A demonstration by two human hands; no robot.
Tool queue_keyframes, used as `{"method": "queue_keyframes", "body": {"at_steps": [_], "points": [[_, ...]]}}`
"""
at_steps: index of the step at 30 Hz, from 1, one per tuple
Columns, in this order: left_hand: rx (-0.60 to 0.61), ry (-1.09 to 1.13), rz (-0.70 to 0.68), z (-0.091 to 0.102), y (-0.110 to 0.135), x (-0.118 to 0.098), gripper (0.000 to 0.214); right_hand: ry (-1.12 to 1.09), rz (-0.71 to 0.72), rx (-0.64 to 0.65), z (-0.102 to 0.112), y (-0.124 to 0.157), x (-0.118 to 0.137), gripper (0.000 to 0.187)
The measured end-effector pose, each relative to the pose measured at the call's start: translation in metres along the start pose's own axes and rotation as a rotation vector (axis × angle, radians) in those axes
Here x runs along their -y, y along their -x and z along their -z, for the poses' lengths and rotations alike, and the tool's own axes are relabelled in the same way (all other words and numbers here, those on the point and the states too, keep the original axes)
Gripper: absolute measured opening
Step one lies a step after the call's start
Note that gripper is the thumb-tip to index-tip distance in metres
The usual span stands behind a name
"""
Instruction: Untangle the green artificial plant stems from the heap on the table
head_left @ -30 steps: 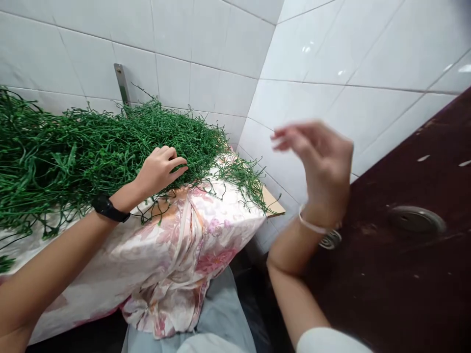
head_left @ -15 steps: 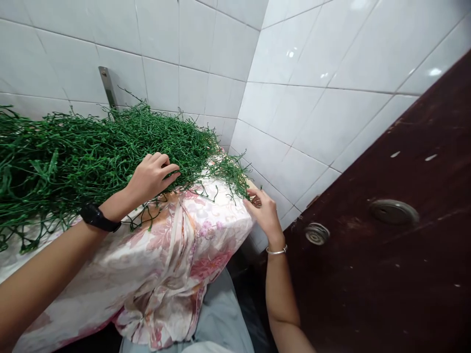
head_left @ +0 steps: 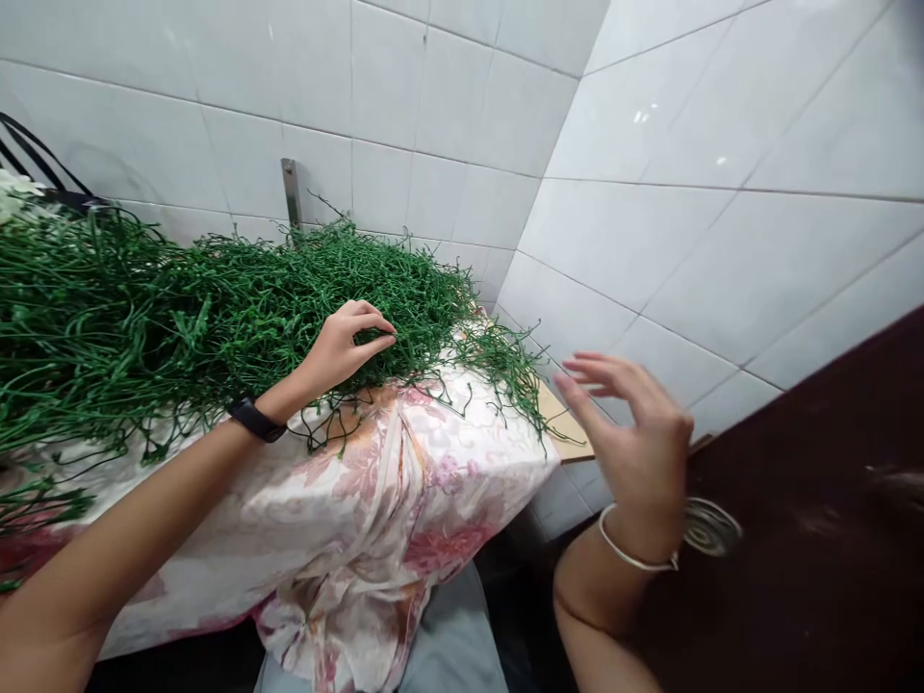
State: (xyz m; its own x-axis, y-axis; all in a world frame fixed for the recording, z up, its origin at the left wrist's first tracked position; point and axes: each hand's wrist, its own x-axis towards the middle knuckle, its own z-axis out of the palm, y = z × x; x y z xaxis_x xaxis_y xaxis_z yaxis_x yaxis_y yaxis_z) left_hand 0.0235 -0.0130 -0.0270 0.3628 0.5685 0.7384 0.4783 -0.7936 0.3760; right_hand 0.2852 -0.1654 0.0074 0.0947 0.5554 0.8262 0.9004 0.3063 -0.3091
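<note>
A large heap of thin green artificial plant stems [head_left: 238, 308] spreads over a table draped with a floral cloth [head_left: 361, 481]. My left hand [head_left: 350, 345], with a black band on the wrist, rests at the heap's front edge. Its thumb and fingertips meet in a pinch; anything between them is too small to make out. A smaller bunch of green stems [head_left: 505, 366] lies at the table's right end, some hanging past the cloth. My right hand [head_left: 635, 423], wearing a bangle, is raised in the air right of that bunch. Its fingers are apart and hold nothing; it is slightly blurred.
White tiled walls [head_left: 650, 221] meet in a corner behind the table. A dark door [head_left: 808, 539] with a round lock stands close at the right. A bare wooden edge [head_left: 567, 428] shows beyond the cloth. White flowers [head_left: 18, 192] and black straps [head_left: 33, 149] are at far left.
My right hand has let go of the small bunch and moved up and right, its fingers opening. My left hand stays by the heap, thumb and fingertips now together. The view has turned left.
</note>
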Motion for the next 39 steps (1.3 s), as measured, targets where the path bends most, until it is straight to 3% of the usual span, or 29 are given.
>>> {"method": "queue_keyframes", "body": {"at_steps": [3, 6, 10, 13, 18, 25, 32, 39], "points": [[-0.049, 0.048, 0.078, 0.002, -0.002, 0.002, 0.014, -0.261, 0.265, 0.073, -0.028, -0.035, 0.034, 0.008], [-0.082, 0.060, 0.103, 0.003, -0.003, 0.003, 0.013, -0.401, 0.393, 0.122, -0.074, -0.062, 0.054, 0.015], [-0.113, 0.071, 0.084, 0.003, -0.004, 0.004, 0.013, -0.438, 0.501, 0.173, -0.131, -0.074, 0.052, 0.017], [-0.120, 0.055, 0.065, 0.002, -0.005, 0.003, 0.011, -0.443, 0.564, 0.145, -0.152, -0.071, 0.037, 0.014], [-0.154, 0.015, 0.085, 0.001, -0.005, 0.000, 0.009, -0.487, 0.559, 0.119, -0.163, -0.067, 0.015, 0.006], [-0.185, 0.008, 0.036, 0.004, -0.006, -0.003, 0.010, -0.426, 0.628, 0.231, -0.171, -0.067, 0.008, 0.029], [-0.129, -0.012, 0.002, 0.006, -0.005, -0.004, 0.011, -0.393, 0.682, 0.161, -0.177, -0.068, 0.007, 0.008], [-0.168, -0.034, -0.007, 0.015, -0.008, 0.005, 0.017, -0.298, 0.794, 0.451, -0.173, -0.106, 0.025, 0.008]]}}
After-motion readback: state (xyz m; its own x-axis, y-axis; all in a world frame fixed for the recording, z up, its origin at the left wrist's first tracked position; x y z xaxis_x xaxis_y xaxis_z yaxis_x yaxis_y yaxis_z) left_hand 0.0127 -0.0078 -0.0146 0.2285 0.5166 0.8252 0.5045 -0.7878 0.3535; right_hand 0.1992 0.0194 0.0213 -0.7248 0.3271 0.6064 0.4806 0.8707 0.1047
